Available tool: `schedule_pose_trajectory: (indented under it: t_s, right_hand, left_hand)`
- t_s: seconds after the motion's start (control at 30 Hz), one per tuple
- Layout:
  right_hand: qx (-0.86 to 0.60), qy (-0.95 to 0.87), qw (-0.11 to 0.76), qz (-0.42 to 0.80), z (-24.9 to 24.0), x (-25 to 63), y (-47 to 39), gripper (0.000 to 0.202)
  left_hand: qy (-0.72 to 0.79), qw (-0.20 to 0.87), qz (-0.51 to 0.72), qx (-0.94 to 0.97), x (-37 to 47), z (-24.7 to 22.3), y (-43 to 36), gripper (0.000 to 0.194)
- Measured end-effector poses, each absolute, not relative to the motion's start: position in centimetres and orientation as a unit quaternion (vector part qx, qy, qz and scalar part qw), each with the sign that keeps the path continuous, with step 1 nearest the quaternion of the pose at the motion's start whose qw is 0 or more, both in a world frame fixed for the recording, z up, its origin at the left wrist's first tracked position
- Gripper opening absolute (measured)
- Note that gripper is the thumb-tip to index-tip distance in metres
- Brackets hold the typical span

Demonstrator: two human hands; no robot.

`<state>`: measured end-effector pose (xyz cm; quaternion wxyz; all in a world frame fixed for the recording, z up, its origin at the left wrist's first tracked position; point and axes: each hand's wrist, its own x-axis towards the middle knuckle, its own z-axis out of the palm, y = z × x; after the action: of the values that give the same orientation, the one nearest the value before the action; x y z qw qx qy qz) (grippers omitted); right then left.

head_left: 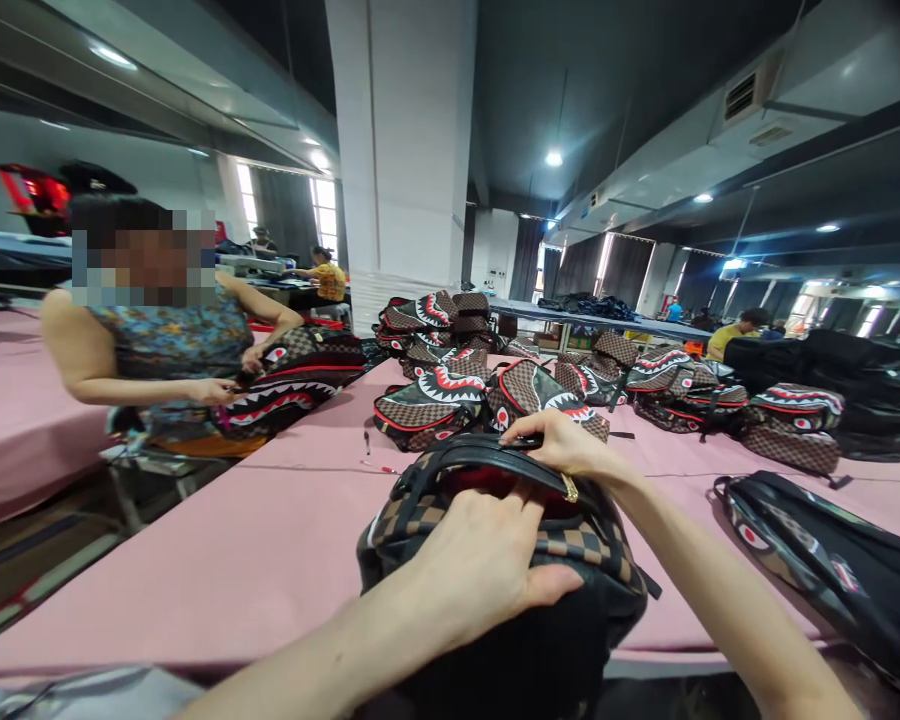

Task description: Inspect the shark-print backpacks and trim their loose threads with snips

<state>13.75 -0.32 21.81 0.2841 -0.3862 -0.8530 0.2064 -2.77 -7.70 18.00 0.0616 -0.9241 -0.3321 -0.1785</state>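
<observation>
A backpack [495, 640] in brown checks and black stands right in front of me, its top unzipped and a red lining showing. My left hand [487, 555] straddles the near rim of the opening, its fingers down inside and its thumb outside against the bag. The fingertips are hidden. On the far side of the opening, my right hand [562, 443] is closed around the black zipped edge, close to a gold zipper pull [570, 487].
Several shark-mouth backpacks [431, 400] lie across the pink table [285, 560]. Another backpack [817, 550] lies to the right. At left, a co-worker [172, 350] handles a similar backpack [292, 385]. A pen [367, 442] lies near the middle, and a white pillar [405, 150] rises behind.
</observation>
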Motion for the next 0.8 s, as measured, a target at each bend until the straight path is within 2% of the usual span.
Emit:
schedule_pose_trajectory:
  t_s: [0.1, 0.17, 0.23, 0.37, 0.5, 0.67, 0.73, 0.8]
  right_hand:
    - [-0.442, -0.826, 0.312, 0.156, 20.8, 13.2, 0.4, 0.017]
    - [-0.468, -0.808, 0.327, 0.143, 20.1, 13.1, 0.8, 0.026]
    - [-0.480, -0.801, 0.325, 0.147, 19.7, 13.1, 1.1, 0.033]
    - [-0.491, -0.789, 0.329, 0.167, 19.8, 13.1, 1.0, 0.038]
    - [-0.492, -0.789, 0.327, 0.172, 19.9, 12.9, 0.6, 0.038]
    - [-0.483, -0.805, 0.304, 0.165, 19.9, 12.6, 0.4, 0.039]
    - [-0.476, -0.803, 0.308, 0.183, 20.2, 12.8, 0.4, 0.040]
    - [-0.460, -0.781, 0.354, 0.230, 20.5, 13.8, 0.2, 0.042]
  left_hand:
    - [-0.288, 0.142, -0.270, -0.908, -2.9, 16.3, -8.5, 0.040]
    - [-0.255, 0.176, -0.334, -0.890, -3.0, 15.2, -9.0, 0.033]
    - [-0.239, 0.174, -0.362, -0.884, -3.2, 14.4, -9.5, 0.029]
    - [-0.242, 0.125, -0.343, -0.899, -3.8, 14.3, -10.1, 0.028]
    - [-0.287, 0.044, -0.248, -0.924, -4.2, 16.7, -9.7, 0.031]
    - [-0.259, -0.171, 0.048, -0.949, -3.9, 21.5, -6.3, 0.040]
    - [-0.234, -0.220, 0.061, -0.945, -3.6, 22.4, -4.9, 0.041]
    - [-0.223, -0.245, 0.049, -0.942, -3.3, 22.6, -4.0, 0.043]
